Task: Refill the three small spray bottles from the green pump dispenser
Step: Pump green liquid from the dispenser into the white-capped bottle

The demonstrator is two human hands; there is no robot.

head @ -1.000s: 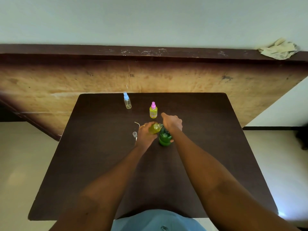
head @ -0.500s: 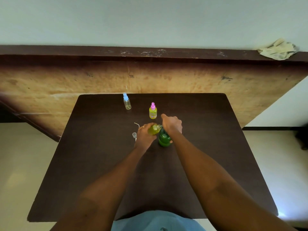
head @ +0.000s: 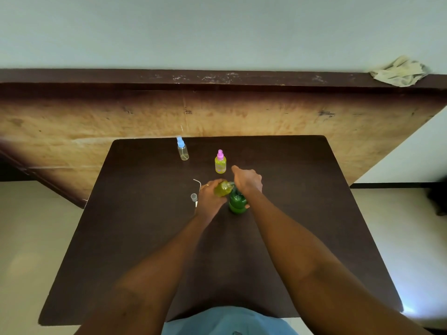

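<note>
Standing just beyond the middle of the dark counter, the green pump dispenser is upright between both hands. The right hand lies over its pump head from the 3 o'clock side, palm down, fingers curled over the top and one digit sticking out toward 11 o'clock; how hard it bears down cannot be told.

The left hand grips the tilted spray bottle, fingers wrapped round its body. This bottle holds yellow-green liquid and leans with its neck toward 3 o'clock, up against the dispenser's spout — the exact meeting of neck and spout is too small to judge. A ring shows on one finger of this hand.

Other task items:
- Pink-capped spray bottle: upright at 11 o'clock of the dispenser, near both hands but touching neither, filled with yellow liquid.
- Blue-capped spray bottle: upright farther out at 11 o'clock, by the far edge of the counter, well apart from the rest; its body looks clear with only a little liquid at the bottom.

Loose parts: a small clear cap sits just beside the left hand at 9 o'clock, and a thin bent tube lies just beyond it.

Surroundings — a worn wooden panel rises behind the counter, topped by a dark ledge that carries a crumpled cloth at its 3 o'clock end.
</note>
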